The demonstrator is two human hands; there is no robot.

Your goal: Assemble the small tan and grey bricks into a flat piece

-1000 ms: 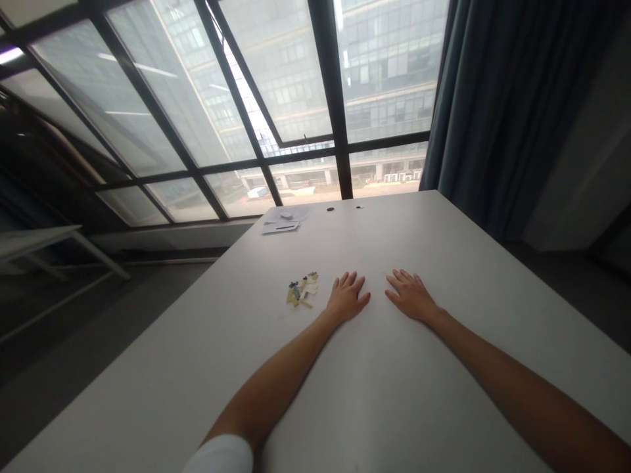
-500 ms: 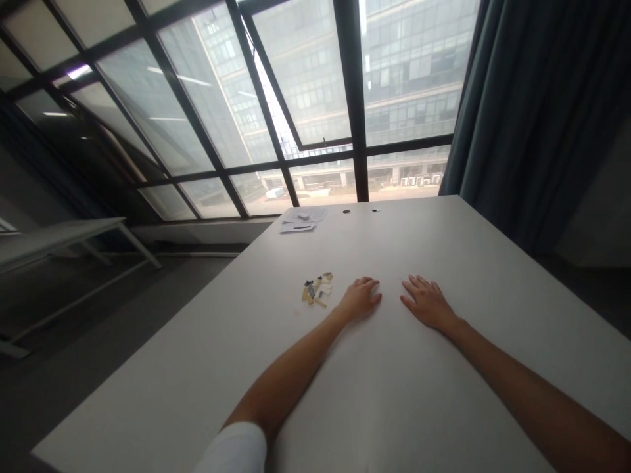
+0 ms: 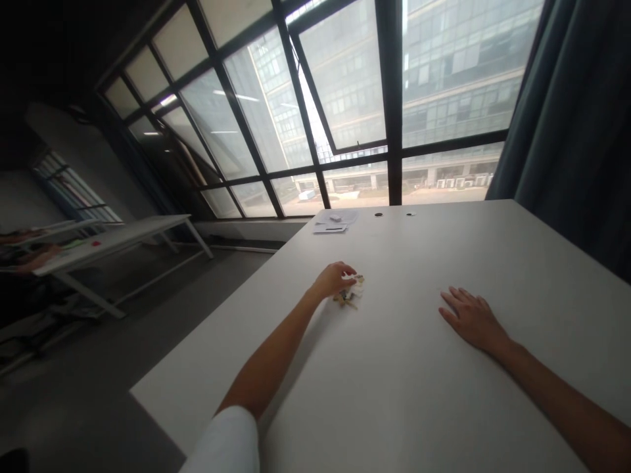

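A small heap of tan, white and dark toy building pieces (image 3: 351, 305) lies on the white table (image 3: 389, 374). Over its left and far side reaches my left hand (image 3: 331, 280), thumb and fingers apart, hiding part of the heap. I see nothing held in it, and whether the fingertips touch a piece I cannot tell. Well to the right of the pieces, my right hand (image 3: 470, 318) rests flat on the tabletop with its fingers stretched out and nothing in it.
White papers (image 3: 331, 228) with a small pale item on top lie at the table's far left corner. Two small round spots (image 3: 378, 215) are near the far edge. Another white table (image 3: 123, 240) stands to the left. Windows rise behind, and a dark curtain (image 3: 557, 144) hangs at right.
My left hand has gone from resting right of the heap to reaching over it. My right hand still lies flat. The camera view has turned to the left.
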